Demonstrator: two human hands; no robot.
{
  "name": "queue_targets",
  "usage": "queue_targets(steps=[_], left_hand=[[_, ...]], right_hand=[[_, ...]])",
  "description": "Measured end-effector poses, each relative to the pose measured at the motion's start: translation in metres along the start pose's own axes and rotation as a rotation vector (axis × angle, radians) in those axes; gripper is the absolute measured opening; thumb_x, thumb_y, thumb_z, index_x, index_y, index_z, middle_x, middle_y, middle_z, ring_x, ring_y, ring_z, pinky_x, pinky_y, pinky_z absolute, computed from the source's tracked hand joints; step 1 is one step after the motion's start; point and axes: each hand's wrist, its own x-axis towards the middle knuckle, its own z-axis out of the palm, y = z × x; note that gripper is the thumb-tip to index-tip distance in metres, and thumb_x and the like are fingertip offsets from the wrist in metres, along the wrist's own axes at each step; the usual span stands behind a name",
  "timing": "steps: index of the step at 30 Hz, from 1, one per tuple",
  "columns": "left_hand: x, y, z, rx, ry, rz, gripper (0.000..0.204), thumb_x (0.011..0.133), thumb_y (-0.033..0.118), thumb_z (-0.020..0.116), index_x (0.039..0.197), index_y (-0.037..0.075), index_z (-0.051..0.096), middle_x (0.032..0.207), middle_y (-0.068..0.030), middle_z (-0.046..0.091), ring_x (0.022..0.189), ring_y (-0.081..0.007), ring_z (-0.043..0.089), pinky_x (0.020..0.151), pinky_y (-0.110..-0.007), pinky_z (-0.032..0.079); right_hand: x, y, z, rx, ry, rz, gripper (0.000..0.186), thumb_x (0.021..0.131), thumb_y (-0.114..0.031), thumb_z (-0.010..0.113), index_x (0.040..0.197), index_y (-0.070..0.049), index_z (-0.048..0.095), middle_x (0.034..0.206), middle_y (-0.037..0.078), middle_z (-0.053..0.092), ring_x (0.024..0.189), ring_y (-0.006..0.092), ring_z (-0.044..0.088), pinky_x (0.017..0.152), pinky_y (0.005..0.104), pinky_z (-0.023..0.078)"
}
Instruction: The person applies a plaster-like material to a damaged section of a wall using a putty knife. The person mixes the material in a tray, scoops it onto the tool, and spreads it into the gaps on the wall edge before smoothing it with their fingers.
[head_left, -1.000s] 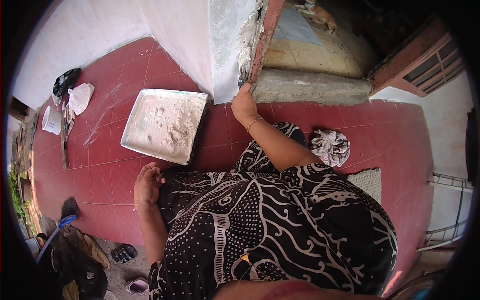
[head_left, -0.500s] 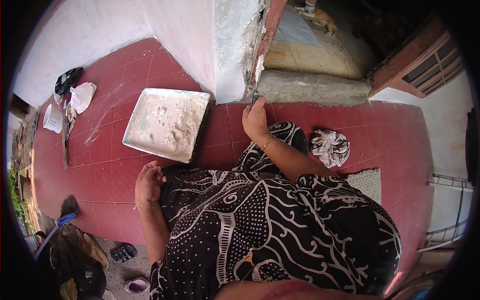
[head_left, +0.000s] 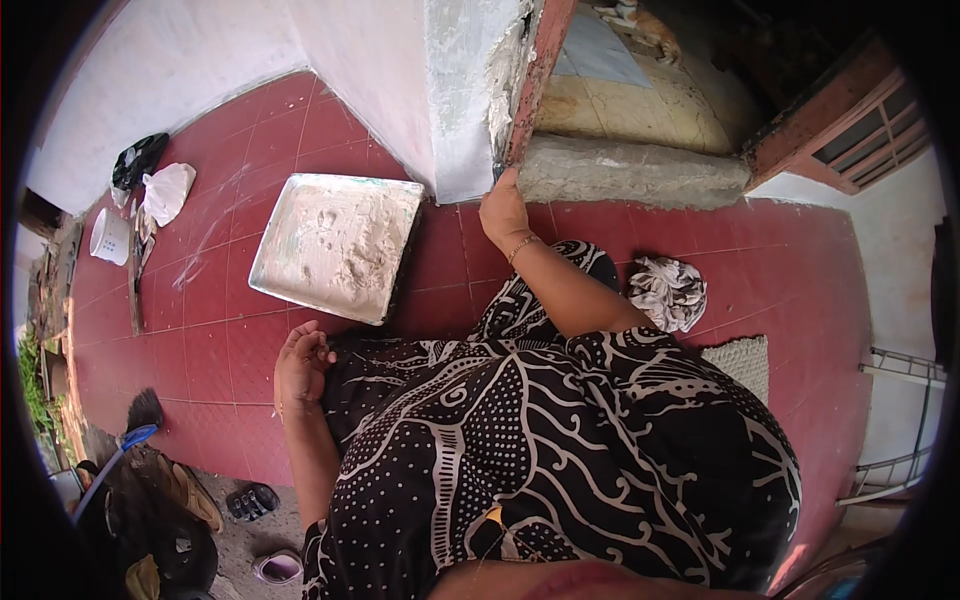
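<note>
My right hand (head_left: pixel 505 212) is closed on a dark-handled scraper (head_left: pixel 503 172) against the lower part of the cracked, plastered edge (head_left: pixel 505 90) beside the pink door frame (head_left: pixel 540 80); its blade is mostly hidden. My left hand (head_left: pixel 304 368) rests by my patterned clothing, fingers loosely curled and slightly apart, holding nothing visible. Between and above my hands, a square tray (head_left: pixel 270 265) spread with pale paste lies on the red tiles. A crumpled black-and-white cloth (head_left: pixel 666 292) lies to the right of my right forearm.
A concrete step (head_left: pixel 640 175) fronts the doorway, where a cat (head_left: pixel 650 30) lies. White bag (head_left: pixel 168 192), black bag (head_left: pixel 140 158), bucket (head_left: pixel 108 235) and strip of material (head_left: pixel 136 295) are left. A broom (head_left: pixel 140 420) and footwear (head_left: pixel 255 500) are lower left; a mat (head_left: pixel 740 365) and metal rack (head_left: pixel 900 365) right.
My right hand moved down the edge, showing the scraper's blade half a second ago, and has since moved back up slightly and left. My left hand stays about where it was.
</note>
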Motion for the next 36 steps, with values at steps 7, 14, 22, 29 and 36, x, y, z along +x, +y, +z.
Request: queue_targets(steps=[7,14,22,29,36], left_hand=[[0.000,-0.001,-0.002,0.023,-0.014,0.019,0.026,0.080,0.005,0.054,0.105,0.000,0.049,0.074,-0.0033,0.053,0.058,-0.0098,0.047,0.053,-0.026,0.044],[0.000,0.000,-0.003,0.008,-0.001,0.004,0.020,0.082,0.003,0.053,0.102,0.002,0.051,0.073,-0.0035,0.054,0.056,-0.0106,0.047,0.053,-0.027,0.045],[0.000,0.000,-0.001,-0.018,-0.007,0.014,0.021,0.081,0.003,0.053,0.102,0.002,0.051,0.073,-0.0035,0.053,0.057,-0.0105,0.047,0.053,-0.026,0.045],[0.000,0.002,-0.003,-0.019,0.006,-0.006,0.021,0.081,0.002,0.053,0.102,0.002,0.051,0.073,-0.0031,0.053,0.057,-0.0102,0.046,0.054,-0.026,0.045],[0.002,0.003,-0.006,-0.036,0.002,-0.003,0.020,0.081,0.002,0.052,0.102,0.002,0.051,0.073,-0.0028,0.052,0.057,-0.0099,0.046,0.054,-0.026,0.045]], right_hand=[[-0.036,0.004,-0.034,-0.059,-0.126,-0.020,0.034,0.081,-0.007,0.048,0.105,0.005,0.027,0.088,0.034,0.055,0.084,0.0477,0.056,0.077,0.0517,0.044],[-0.025,-0.038,-0.058,0.100,0.035,-0.104,0.030,0.082,-0.006,0.049,0.100,0.005,0.027,0.076,0.032,0.055,0.074,0.0477,0.056,0.066,0.0494,0.044],[0.009,-0.008,-0.014,-0.015,-0.023,-0.034,0.033,0.082,-0.007,0.047,0.106,0.006,0.027,0.091,0.036,0.054,0.087,0.0464,0.056,0.075,0.0501,0.046],[-0.045,0.003,-0.023,-0.047,-0.180,-0.023,0.033,0.079,0.001,0.049,0.105,0.005,0.029,0.095,0.028,0.053,0.086,0.0429,0.056,0.075,0.0468,0.045],[-0.052,0.006,-0.075,0.386,-0.023,0.017,0.018,0.080,0.004,0.052,0.097,-0.002,0.052,0.074,0.003,0.052,0.063,0.0086,0.053,0.060,0.0245,0.045]])
